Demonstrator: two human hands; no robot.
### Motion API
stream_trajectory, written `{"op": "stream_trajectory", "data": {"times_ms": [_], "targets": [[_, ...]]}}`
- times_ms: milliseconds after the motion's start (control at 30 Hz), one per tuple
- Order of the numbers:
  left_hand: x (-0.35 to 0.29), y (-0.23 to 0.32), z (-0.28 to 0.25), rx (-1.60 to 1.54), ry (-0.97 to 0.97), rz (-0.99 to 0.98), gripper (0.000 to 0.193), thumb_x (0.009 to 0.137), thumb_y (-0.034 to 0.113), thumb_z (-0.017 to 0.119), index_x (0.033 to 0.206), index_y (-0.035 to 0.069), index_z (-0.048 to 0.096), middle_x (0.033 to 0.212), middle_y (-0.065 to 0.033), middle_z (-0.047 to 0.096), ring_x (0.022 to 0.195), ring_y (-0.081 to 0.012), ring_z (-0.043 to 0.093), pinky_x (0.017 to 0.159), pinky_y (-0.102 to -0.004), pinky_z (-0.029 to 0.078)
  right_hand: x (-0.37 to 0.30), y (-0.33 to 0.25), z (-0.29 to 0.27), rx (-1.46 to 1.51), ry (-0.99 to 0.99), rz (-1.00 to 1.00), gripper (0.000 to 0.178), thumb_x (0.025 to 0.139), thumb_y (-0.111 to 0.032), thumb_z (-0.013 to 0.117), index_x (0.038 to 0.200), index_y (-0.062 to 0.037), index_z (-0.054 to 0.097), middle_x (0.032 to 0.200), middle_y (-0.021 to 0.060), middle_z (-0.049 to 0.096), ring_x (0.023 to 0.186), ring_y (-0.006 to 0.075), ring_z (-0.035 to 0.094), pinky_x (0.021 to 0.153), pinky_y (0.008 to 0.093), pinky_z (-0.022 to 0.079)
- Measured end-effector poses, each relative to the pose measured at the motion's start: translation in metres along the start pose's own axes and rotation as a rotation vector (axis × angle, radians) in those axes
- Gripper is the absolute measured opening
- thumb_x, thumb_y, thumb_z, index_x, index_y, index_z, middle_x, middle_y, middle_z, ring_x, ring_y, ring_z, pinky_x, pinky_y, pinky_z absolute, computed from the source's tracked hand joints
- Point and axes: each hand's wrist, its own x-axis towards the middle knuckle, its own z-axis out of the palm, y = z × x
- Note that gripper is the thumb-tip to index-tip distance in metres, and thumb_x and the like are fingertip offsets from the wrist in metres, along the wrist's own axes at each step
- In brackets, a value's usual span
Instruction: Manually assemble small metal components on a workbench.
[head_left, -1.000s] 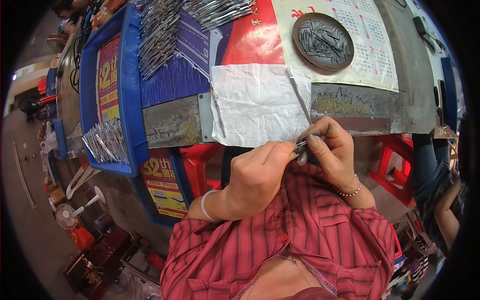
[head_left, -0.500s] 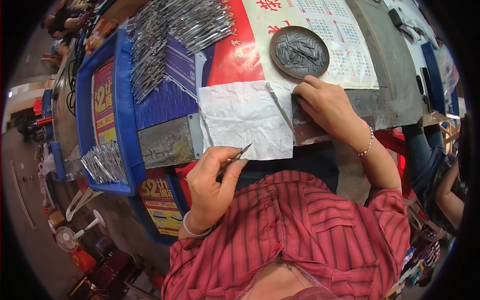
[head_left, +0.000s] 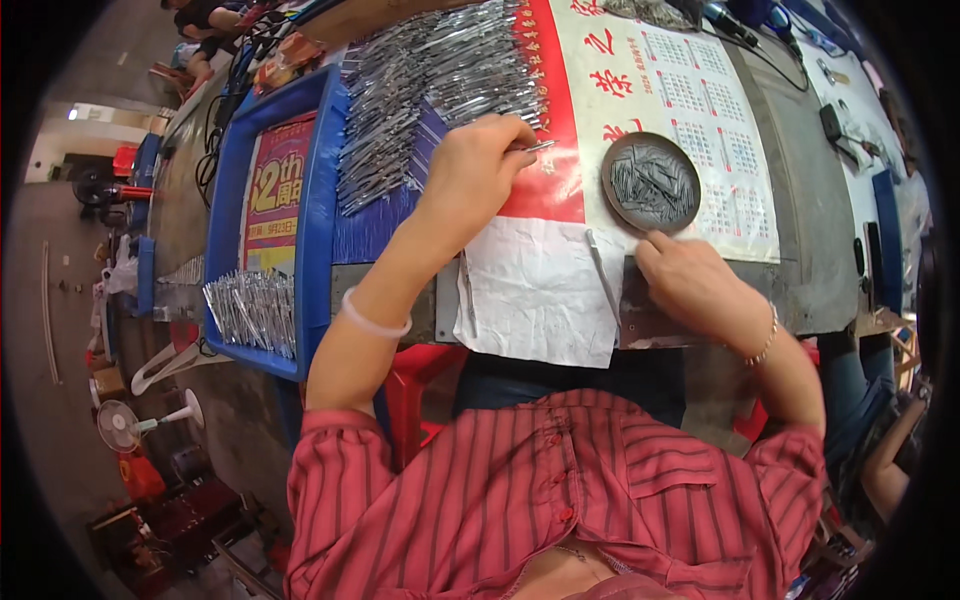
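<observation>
Over the near edge of a heap of slim silver metal pieces (head_left: pixel 440 75), my left hand (head_left: pixel 470 175) is closed in a pinch. A slender metal piece (head_left: pixel 540 146) sticks out to the right from its fingertips. My right hand (head_left: pixel 705 287) rests by the near rim of a round dish (head_left: pixel 606 192) of short dark grey pins (head_left: pixel 652 182). Its fingers are curled together, and what they hold, if anything, is hidden. Between the hands lies a creased white cloth (head_left: pixel 535 290), with one slim metal tool (head_left: pixel 603 272) along its right side and another (head_left: pixel 468 290) along its left.
A blue plastic tray (head_left: pixel 322 190) stands at the left, with more silver pieces (head_left: pixel 252 310) at its near end. A red and cream calendar sheet (head_left: pixel 745 200) lies under the dish. A red stool (head_left: pixel 415 385) is below the table edge. Other people are at the far left and right.
My left hand has gone from the cloth's near edge up and forward to the heap, still with a slim metal piece. My right hand stays beside the dish. The whole view has shifted.
</observation>
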Motion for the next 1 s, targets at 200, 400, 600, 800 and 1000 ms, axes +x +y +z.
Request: {"op": "stream_trajectory", "data": {"times_ms": [200, 400, 600, 800, 1000], "targets": [[0.023, -0.054, 0.045, 0.244, 0.05, 0.061, 0.011, 0.076, 0.011, 0.067, 0.081, 0.003, 0.06, 0.081, -0.0132, 0.061, 0.08, -0.0321, 0.06, 0.072, -0.0411, 0.047, -0.049, -0.019, -0.006, 0.518, 0.256, 0.199, 0.016, 0.069, 0.001, 0.062, 0.078, 0.0004, 0.049, 0.071, 0.0158, 0.051, 0.065, 0.0357, 0.053, 0.058, 0.036, 0.044], [0.006, -0.054, 0.031, 0.53, 0.182, 0.092, 0.009, 0.076, 0.01, 0.053, 0.076, 0.006, 0.06, 0.079, -0.0134, 0.059, 0.081, -0.0318, 0.06, 0.069, -0.043, 0.048, -0.053, -0.046, 0.005, 0.642, 0.428, 0.242, 0.014, 0.069, 0.006, 0.06, 0.078, 0.0014, 0.051, 0.07, 0.0104, 0.05, 0.061, 0.0199, 0.053, 0.059, 0.0264, 0.043], [-0.067, -0.01, -0.053, 0.415, 0.397, 0.013, 0.011, 0.072, 0.006, 0.061, 0.083, 0.004, 0.062, 0.083, -0.0135, 0.06, 0.083, -0.0316, 0.058, 0.074, -0.042, 0.046, -0.056, -0.057, 0.021, 0.931, 0.458, 0.407, 0.03, 0.077, 0.01, 0.056, 0.107, 0.0055, 0.055, 0.088, 0.0067, 0.056, 0.079, 0.0121, 0.057, 0.076, 0.0221, 0.044], [-0.229, -0.08, -0.186, 0.589, 0.585, -0.717, 0.019, 0.078, 0.012, 0.06, 0.094, 0.002, 0.063, 0.09, -0.0163, 0.065, 0.084, -0.0322, 0.063, 0.074, -0.0394, 0.05, -0.031, -0.065, 0.022, 0.961, 0.371, 0.265, 0.024, 0.076, 0.009, 0.055, 0.1, 0.0058, 0.056, 0.084, 0.0063, 0.056, 0.075, 0.0116, 0.054, 0.07, 0.0222, 0.043], [-0.275, -0.12, -0.196, 0.679, 0.402, -0.936, 0.027, 0.075, 0.01, 0.057, 0.1, 0.001, 0.058, 0.093, -0.0198, 0.063, 0.089, -0.0361, 0.061, 0.081, -0.0441, 0.047, -0.003, -0.089, 0.017, 0.849, 0.355, 0.198, 0.018, 0.074, 0.008, 0.056, 0.091, 0.0042, 0.058, 0.075, 0.0061, 0.053, 0.066, 0.0116, 0.05, 0.06, 0.0225, 0.039]]}}
